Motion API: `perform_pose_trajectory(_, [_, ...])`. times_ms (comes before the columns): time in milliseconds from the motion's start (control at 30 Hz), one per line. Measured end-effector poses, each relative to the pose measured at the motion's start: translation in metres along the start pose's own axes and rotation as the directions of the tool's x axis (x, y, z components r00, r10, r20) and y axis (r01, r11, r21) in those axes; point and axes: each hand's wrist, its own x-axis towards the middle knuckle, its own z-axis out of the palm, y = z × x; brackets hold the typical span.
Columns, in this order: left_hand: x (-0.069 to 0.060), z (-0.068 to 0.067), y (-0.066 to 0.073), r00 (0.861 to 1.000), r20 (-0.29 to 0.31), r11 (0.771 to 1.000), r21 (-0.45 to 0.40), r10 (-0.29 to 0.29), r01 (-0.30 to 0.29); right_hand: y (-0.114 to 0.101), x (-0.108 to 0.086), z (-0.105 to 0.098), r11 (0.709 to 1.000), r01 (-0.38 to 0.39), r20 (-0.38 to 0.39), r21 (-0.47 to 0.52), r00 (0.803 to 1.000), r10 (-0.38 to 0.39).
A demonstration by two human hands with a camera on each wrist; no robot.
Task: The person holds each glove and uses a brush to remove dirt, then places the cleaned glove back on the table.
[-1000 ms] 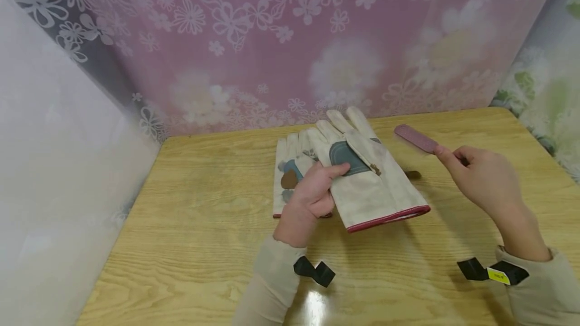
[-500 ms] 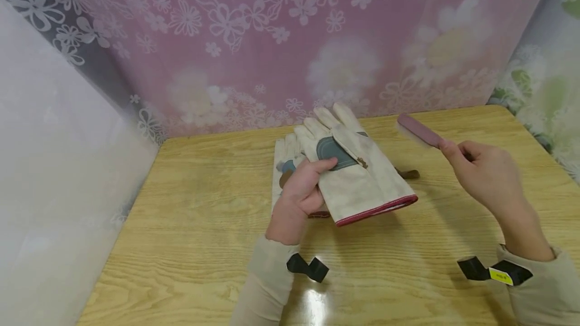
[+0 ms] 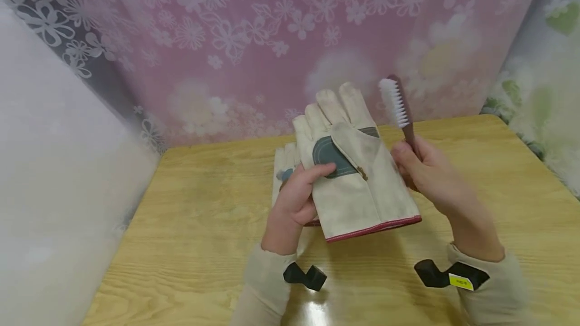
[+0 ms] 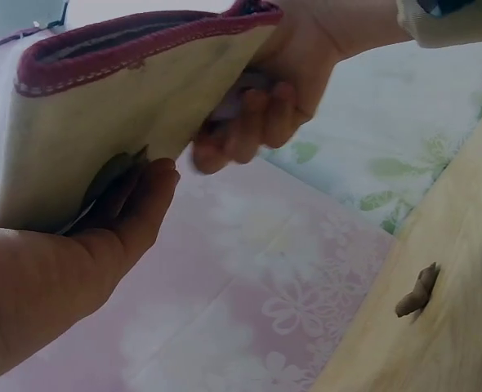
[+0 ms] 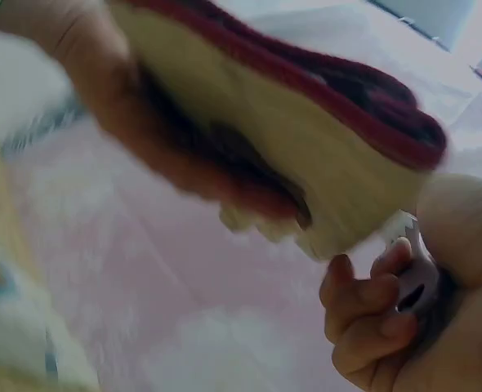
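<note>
Left hand (image 3: 294, 197) clamped on a white work glove (image 3: 351, 197), thumb pressing the blue patch; glove sits at 2 to 3 o'clock of that hand, 9 o'clock of the right hand (image 3: 432, 177), fingers up, red-trimmed cuff at 6. Right hand clamped on the brush (image 3: 403, 109) handle; brush head at 11 o'clock of it, bristles facing the glove, apart from it. Second glove (image 3: 278, 170) at 11 o'clock of left hand, partly hidden.

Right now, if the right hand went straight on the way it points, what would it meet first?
Likely the glove held in the left hand, just ahead of the right hand in the head view; depth is unclear.
</note>
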Motion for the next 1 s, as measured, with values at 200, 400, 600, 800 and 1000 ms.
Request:
perform_pose_trajectory(200, [-0.006, 0.0, 0.005, 0.995, -0.025, 0.995, 0.029, 0.099, -0.099, -0.018, 0.007, 0.026, 0.998, 0.048, 0.01, 0.049, 0.999, -0.049])
perform_pose_trajectory(400, [-0.008, 0.0, 0.018, 0.973, -0.137, 0.981, 0.084, 0.184, -0.173, -0.021, 0.0, 0.024, 0.978, 0.034, -0.106, -0.205, 0.993, -0.057])
perform_pose_trajectory(600, [-0.007, 0.0, 0.022, 0.955, -0.199, 0.975, 0.086, 0.218, -0.205, -0.027, -0.009, 0.032, 0.854, 0.211, -0.178, -0.476, 0.928, -0.328])
perform_pose_trajectory(800, [-0.006, 0.001, 0.023, 0.91, -0.31, 0.96, 0.031, 0.274, -0.279, -0.028, -0.015, 0.025, 0.738, 0.272, 0.049, -0.617, 0.95, -0.309])
perform_pose_trajectory(1000, [-0.004, -0.001, 0.021, 0.913, -0.327, 0.968, 0.031, 0.246, -0.249, -0.028, -0.022, 0.003, 0.728, 0.199, 0.103, -0.656, 0.979, -0.175])
